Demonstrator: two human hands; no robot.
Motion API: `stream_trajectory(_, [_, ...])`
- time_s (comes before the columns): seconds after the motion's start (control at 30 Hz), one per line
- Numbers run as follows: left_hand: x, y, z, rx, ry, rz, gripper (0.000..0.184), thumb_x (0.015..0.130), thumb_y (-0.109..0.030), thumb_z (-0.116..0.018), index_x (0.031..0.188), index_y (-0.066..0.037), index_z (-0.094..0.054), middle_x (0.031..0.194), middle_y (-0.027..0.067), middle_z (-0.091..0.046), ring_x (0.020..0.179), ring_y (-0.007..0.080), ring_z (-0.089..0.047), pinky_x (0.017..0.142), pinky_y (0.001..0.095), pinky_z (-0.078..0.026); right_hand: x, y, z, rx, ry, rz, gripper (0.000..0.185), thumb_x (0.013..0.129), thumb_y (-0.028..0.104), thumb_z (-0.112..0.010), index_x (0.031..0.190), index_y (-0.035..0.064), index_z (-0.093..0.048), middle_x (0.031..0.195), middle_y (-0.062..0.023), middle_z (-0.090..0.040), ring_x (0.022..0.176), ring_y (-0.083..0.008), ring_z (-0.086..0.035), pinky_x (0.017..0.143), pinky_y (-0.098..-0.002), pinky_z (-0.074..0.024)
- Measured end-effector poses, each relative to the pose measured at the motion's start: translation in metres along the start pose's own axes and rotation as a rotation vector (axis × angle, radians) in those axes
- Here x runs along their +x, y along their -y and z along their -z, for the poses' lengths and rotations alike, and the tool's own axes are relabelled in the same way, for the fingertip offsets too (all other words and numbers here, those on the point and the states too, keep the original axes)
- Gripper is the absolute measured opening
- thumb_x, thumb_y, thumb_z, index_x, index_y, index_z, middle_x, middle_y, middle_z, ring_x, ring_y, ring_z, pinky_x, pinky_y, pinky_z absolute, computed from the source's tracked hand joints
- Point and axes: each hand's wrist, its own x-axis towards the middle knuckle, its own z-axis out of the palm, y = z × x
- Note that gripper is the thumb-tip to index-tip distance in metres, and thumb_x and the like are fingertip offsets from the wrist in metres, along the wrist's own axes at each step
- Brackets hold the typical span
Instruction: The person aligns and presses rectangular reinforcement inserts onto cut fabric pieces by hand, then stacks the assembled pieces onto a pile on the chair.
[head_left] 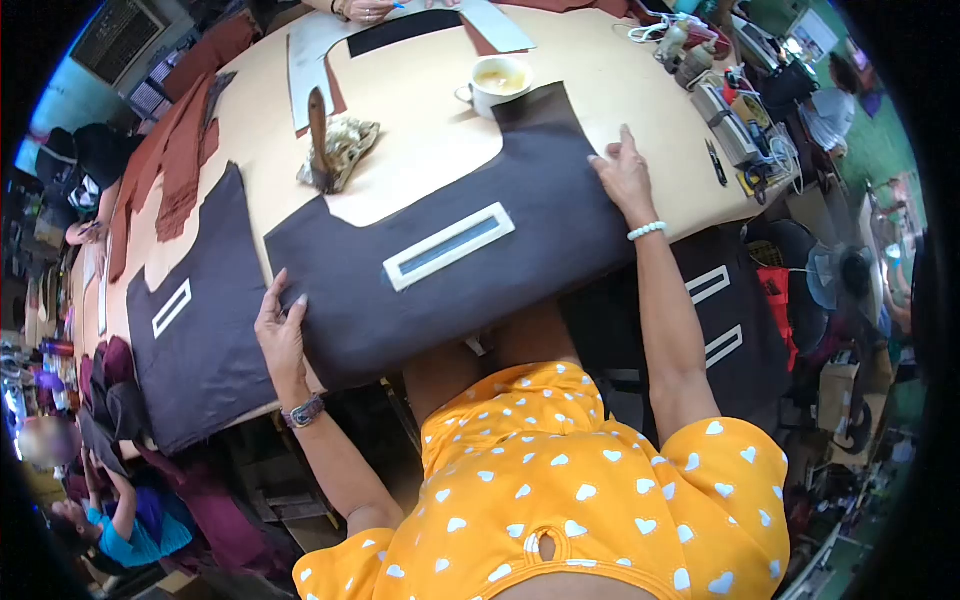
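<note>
The dark purple-brown cloth panel [560, 205] hides part of the near edge of the cream-coloured desk [425, 170]. Just beyond the panel's upper corner, the round white cup [488, 100] is partly covered by that cloth, and its yellowish contents cannot be identified. At the panel's right, the right forearm [668, 310] crosses a hanging black cloth piece [752, 315], hiding part of it. Well beyond the panel, another person's hands [366, 9] are cut off by the top edge. Nearer than the panel, the yellow garment with white hearts [600, 470] runs out at the bottom. Far left of the panel, a round patch [45, 440] is blurred, and the lettering on a dark rectangular board [118, 38] is too small to read.
</note>
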Motion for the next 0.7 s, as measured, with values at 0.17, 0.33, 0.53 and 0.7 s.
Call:
stream_trajectory(0.17, [0.012, -0.006, -0.007, 0.165, 0.087, 0.102, 0.047, 0.075, 0.008, -0.055, 0.122, 0.005, -0.052, 0.115, 0.0084, -0.056, 0.097, 0.0129, -0.053, 0.086, 0.0222, -0.041, 0.014, 0.018, -0.015, 0.206, 0.146, -0.07, 0.074, 0.066, 0.014, -0.071, 0.13, -0.0009, -0.038, 0.084, -0.011, -0.066, 0.085, -0.0301, -0.062, 0.08, -0.038, -0.0477])
stream_trajectory(0.33, [0.006, -0.016, -0.009, 0.099, 0.131, 0.085, 0.051, 0.073, 0.007, -0.053, 0.124, 0.002, -0.051, 0.102, 0.0033, -0.058, 0.074, 0.0048, -0.054, 0.066, 0.0152, -0.043, 0.007, 0.031, -0.001, 0.375, 0.221, -0.195, 0.096, 0.063, 0.015, -0.076, 0.133, -0.0149, -0.017, 0.081, -0.0163, -0.066, 0.081, -0.0267, -0.065, 0.079, -0.0297, -0.0489])
stream_trajectory(0.53, [-0.023, -0.053, -0.026, 0.09, 0.185, -0.019, 0.053, 0.075, 0.006, -0.049, 0.127, 0.005, -0.047, 0.118, 0.0127, -0.054, 0.089, 0.0125, -0.056, 0.076, 0.0192, -0.043, -0.035, 0.011, 0.062, 0.597, 0.227, -0.068, 0.075, 0.075, 0.001, -0.064, 0.138, -0.0044, -0.022, 0.08, -0.0104, -0.064, 0.075, -0.0125, -0.059, 0.07, -0.0228, -0.0457])
stream_trajectory(0.7, [-0.058, -0.078, -0.086, 0.054, 0.446, -0.096, 0.058, 0.073, 0.006, -0.049, 0.13, 0.003, -0.043, 0.124, 0.0139, -0.051, 0.101, 0.0141, -0.053, 0.084, 0.0225, -0.043, -0.111, -0.09, 0.151, 0.542, -0.034, -0.133, 0.076, 0.079, 0.007, -0.064, 0.14, -0.0039, -0.02, 0.086, -0.0074, -0.067, 0.092, -0.0094, -0.057, 0.089, -0.024, -0.0384])
